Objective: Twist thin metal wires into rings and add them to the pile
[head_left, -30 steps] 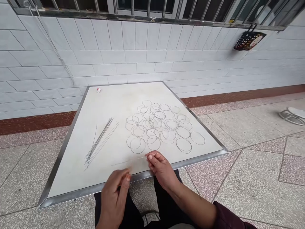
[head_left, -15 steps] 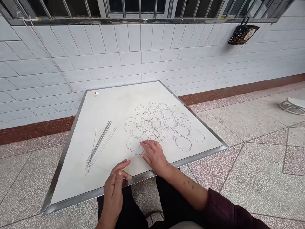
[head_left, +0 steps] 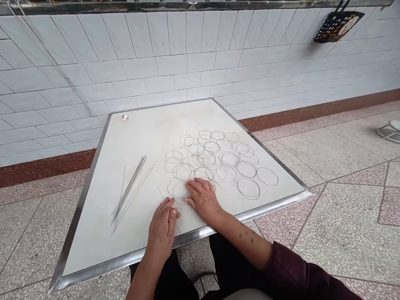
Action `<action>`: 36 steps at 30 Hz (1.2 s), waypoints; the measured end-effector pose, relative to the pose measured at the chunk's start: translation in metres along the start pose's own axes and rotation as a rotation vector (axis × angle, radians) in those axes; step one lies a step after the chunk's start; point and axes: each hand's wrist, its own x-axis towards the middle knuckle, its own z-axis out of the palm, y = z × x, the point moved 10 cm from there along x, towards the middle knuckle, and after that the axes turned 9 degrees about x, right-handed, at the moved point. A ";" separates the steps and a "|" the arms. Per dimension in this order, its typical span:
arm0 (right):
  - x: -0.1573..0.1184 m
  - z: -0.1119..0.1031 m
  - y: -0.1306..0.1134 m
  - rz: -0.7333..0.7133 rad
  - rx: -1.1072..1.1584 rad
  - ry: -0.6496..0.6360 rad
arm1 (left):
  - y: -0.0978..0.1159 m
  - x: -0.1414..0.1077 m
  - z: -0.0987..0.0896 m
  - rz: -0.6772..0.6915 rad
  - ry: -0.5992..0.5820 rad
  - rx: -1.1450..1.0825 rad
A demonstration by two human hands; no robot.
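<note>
My left hand [head_left: 163,227] is at the table's near edge, its fingers pinched around a thin straight wire [head_left: 160,192]. One end of that wire sticks out above the fingertips, and another bit shows below them near the table edge. My right hand [head_left: 205,201] lies palm down with fingers stretched out, over the near side of many overlapping wire rings [head_left: 250,167]. It covers part of a ring; whether anything is under the palm is hidden. A loose bundle of straight wires [head_left: 131,183] lies to the left of my left hand.
The white table [head_left: 93,233] has a metal rim. A small white and red object [head_left: 125,118] sits at its far left corner. Behind stands a white tiled wall [head_left: 171,66], with a dark patterned bag [head_left: 334,27] hanging at the right. A stool [head_left: 390,131] is on the floor at far right.
My left hand has moved up and right, onto the table, and a straight wire now shows at its fingers. The right hand stays over the rings, flatter. The view has tilted down.
</note>
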 end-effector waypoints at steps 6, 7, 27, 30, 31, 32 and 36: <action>-0.001 0.003 0.000 0.003 0.020 -0.022 | -0.002 0.003 0.000 -0.002 0.019 -0.004; -0.001 0.002 -0.001 0.000 0.022 -0.022 | -0.002 0.003 0.000 -0.014 0.024 -0.008; 0.000 0.002 -0.005 -0.015 0.026 -0.034 | -0.009 0.007 0.005 0.056 0.159 0.085; 0.000 0.002 -0.005 -0.014 0.031 -0.037 | -0.011 0.009 0.005 0.056 0.160 0.097; 0.001 0.002 -0.005 -0.012 0.031 -0.037 | -0.011 0.010 0.005 0.054 0.161 0.099; 0.001 0.002 -0.005 -0.010 0.030 -0.036 | -0.011 0.011 0.005 0.051 0.159 0.100; 0.001 0.001 -0.005 -0.003 0.023 -0.031 | -0.011 0.013 0.004 0.048 0.157 0.094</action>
